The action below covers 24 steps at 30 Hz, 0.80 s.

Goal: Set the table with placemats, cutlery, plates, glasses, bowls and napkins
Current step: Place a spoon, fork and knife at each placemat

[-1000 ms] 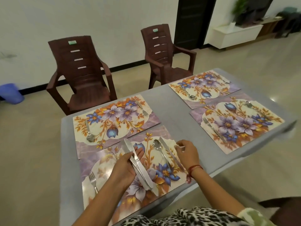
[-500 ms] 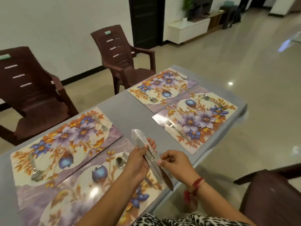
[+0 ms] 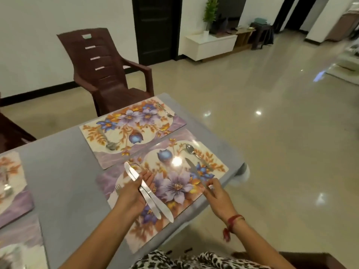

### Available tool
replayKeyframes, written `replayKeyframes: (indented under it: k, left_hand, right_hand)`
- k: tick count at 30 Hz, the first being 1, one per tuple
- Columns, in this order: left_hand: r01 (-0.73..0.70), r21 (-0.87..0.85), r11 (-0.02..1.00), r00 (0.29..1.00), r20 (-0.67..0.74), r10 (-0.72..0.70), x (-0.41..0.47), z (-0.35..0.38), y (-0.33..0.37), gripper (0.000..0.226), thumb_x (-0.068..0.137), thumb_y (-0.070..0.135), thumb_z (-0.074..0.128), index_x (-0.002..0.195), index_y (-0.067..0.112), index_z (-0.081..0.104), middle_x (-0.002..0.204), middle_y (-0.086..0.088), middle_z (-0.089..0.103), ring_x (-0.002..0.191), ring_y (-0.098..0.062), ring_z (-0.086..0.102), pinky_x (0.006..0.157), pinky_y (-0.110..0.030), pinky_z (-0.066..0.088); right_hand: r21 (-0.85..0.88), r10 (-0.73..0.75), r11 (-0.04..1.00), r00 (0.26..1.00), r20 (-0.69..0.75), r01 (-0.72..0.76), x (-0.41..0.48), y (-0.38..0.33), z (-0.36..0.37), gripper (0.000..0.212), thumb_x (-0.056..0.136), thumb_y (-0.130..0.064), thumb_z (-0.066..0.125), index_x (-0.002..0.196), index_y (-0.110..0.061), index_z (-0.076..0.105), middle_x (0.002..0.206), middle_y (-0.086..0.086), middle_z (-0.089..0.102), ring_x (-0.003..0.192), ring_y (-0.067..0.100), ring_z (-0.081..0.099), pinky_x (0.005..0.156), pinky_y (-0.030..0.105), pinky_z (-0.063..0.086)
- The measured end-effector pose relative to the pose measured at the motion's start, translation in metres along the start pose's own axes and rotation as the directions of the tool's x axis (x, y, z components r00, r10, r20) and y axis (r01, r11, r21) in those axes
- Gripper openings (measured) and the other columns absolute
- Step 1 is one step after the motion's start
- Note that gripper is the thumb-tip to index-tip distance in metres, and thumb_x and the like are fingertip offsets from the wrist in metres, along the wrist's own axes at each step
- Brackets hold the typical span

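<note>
Our right hand (image 3: 215,193) pinched the handle of a knife (image 3: 191,167) lying on the placemat (image 3: 171,189), its blade pointing toward eleven o'clock beside the spoon (image 3: 190,149). Our left hand (image 3: 132,193) gripped two spare knives (image 3: 155,202).

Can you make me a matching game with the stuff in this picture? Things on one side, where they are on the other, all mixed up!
Things:
1. two knives
2. lone knife
3. far fork
4. plant

Places:
A. on the white cabinet
B. at the far corner of the farther placemat
C. held in the left hand
D. lying on the nearer placemat, with the right hand at its handle

Pairs: 1-C, 2-D, 3-B, 4-A
</note>
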<state>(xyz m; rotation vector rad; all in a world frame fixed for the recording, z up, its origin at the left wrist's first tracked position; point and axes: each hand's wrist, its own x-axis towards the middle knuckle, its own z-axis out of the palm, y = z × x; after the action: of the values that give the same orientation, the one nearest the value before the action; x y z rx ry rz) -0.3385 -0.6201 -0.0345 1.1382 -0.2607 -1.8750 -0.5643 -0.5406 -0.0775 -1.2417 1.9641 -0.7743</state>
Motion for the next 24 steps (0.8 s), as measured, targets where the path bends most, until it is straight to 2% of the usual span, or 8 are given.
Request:
replayKeyframes:
  k: [3,6,7,10,14,16,20,24]
  left_hand:
    - [-0.035,-0.016,0.999,0.998,-0.05,0.034,0.014,0.011,0.0,0.04,0.103,0.009,0.028,0.141,-0.004,0.033,0.147,-0.019,0.037,0.137,-0.029,0.034,0.106,-0.033,0.03]
    - [-0.067,-0.038,0.997,0.991,-0.116,0.062,0.026,0.011,0.004,0.039,0.102,0.008,0.028,0.139,-0.003,0.036,0.146,-0.019,0.039,0.136,-0.029,0.036,0.11,-0.036,0.03]
    - [-0.075,-0.037,0.997,0.987,-0.142,0.069,0.031,0.01,0.004,0.039,0.102,0.008,0.028,0.138,-0.003,0.037,0.145,-0.02,0.039,0.136,-0.029,0.037,0.111,-0.037,0.029]
    - [-0.086,-0.051,0.995,0.977,-0.199,0.074,0.04,0.01,0.005,0.04,0.102,0.008,0.028,0.14,-0.002,0.036,0.146,-0.02,0.038,0.136,-0.03,0.036,0.112,-0.038,0.028]
    - [-0.05,-0.071,0.996,0.978,-0.204,0.035,0.052,0.015,0.008,0.04,0.102,0.008,0.027,0.141,-0.002,0.034,0.147,-0.019,0.037,0.137,-0.029,0.034,0.111,-0.037,0.027]
    - [-0.027,-0.084,0.996,0.982,-0.186,0.011,0.062,0.018,0.011,0.039,0.102,0.008,0.027,0.14,-0.001,0.035,0.147,-0.019,0.037,0.137,-0.029,0.034,0.11,-0.036,0.028]
    - [-0.002,-0.051,0.999,0.987,-0.162,-0.006,0.086,0.024,0.013,0.036,0.102,0.008,0.031,0.135,0.0,0.04,0.145,-0.02,0.039,0.136,-0.031,0.037,0.106,-0.038,0.031]
    - [0.059,-0.052,0.997,0.987,-0.143,-0.066,0.099,0.038,0.011,0.03,0.102,0.009,0.031,0.124,-0.002,0.049,0.141,-0.017,0.044,0.127,-0.03,0.046,0.097,-0.033,0.043]
  right_hand:
    - [-0.1,0.001,0.995,1.0,0.027,0.002,0.057,0.015,-0.015,0.014,0.098,-0.025,0.044,0.108,-0.02,0.053,0.094,0.0,0.061,0.085,0.021,0.057,0.067,0.025,0.042]
    - [-0.014,0.029,0.999,0.996,-0.086,-0.031,0.103,0.014,-0.019,0.023,0.095,-0.009,0.047,0.074,-0.011,0.058,0.077,0.007,0.058,0.077,0.023,0.052,0.06,0.022,0.035]
    - [0.036,0.071,0.997,0.99,-0.12,-0.067,0.117,0.012,-0.02,0.022,0.093,-0.008,0.051,0.073,-0.007,0.06,0.076,0.011,0.06,0.077,0.024,0.053,0.061,0.025,0.035]
    - [0.085,0.17,0.984,0.973,-0.156,-0.158,0.146,0.008,-0.021,0.018,0.09,-0.011,0.058,0.092,0.002,0.07,0.091,0.019,0.069,0.087,0.03,0.062,0.071,0.028,0.041]
    - [0.079,0.22,0.975,0.962,-0.162,-0.209,0.163,0.004,-0.022,0.019,0.086,-0.005,0.059,0.101,0.0,0.07,0.1,0.016,0.07,0.095,0.029,0.063,0.078,0.023,0.042]
    - [0.012,0.217,0.976,0.961,-0.171,-0.218,0.17,0.009,-0.021,0.017,0.083,-0.007,0.062,0.097,-0.006,0.072,0.097,0.013,0.071,0.092,0.027,0.064,0.077,0.022,0.043]
    - [-0.315,0.147,0.929,0.975,-0.168,-0.194,0.176,0.02,-0.022,0.011,0.084,-0.022,0.066,0.084,-0.014,0.072,0.093,0.009,0.069,0.086,0.027,0.064,0.068,0.026,0.043]
    - [-0.454,0.057,0.881,0.982,-0.178,-0.133,0.177,0.018,-0.016,0.016,0.089,-0.023,0.058,0.097,-0.014,0.068,0.103,0.011,0.063,0.092,0.03,0.061,0.076,0.032,0.047]
